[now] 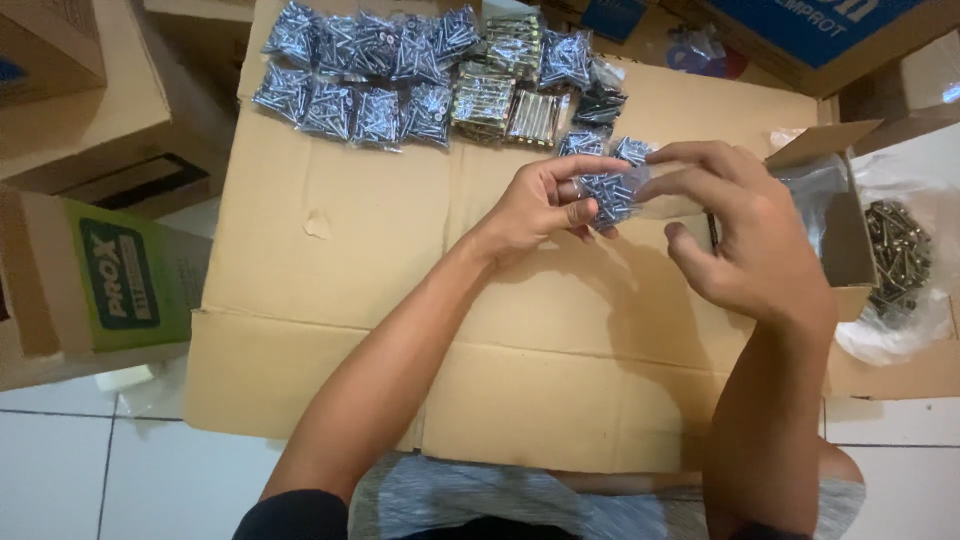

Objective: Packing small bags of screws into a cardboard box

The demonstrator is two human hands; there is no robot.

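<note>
Both hands pinch a clear bag of screws (612, 190) above cardboard (400, 260). The left hand (540, 205) grips its screw-filled end; the right hand (745, 235) grips the empty end. The bag's long axis runs left to right.

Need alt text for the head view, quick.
Both hands, left hand and right hand, hold a small clear bag of silver screws above a flattened cardboard sheet. Rows of filled screw bags lie at its far edge; loose dark screws sit at right.
</note>
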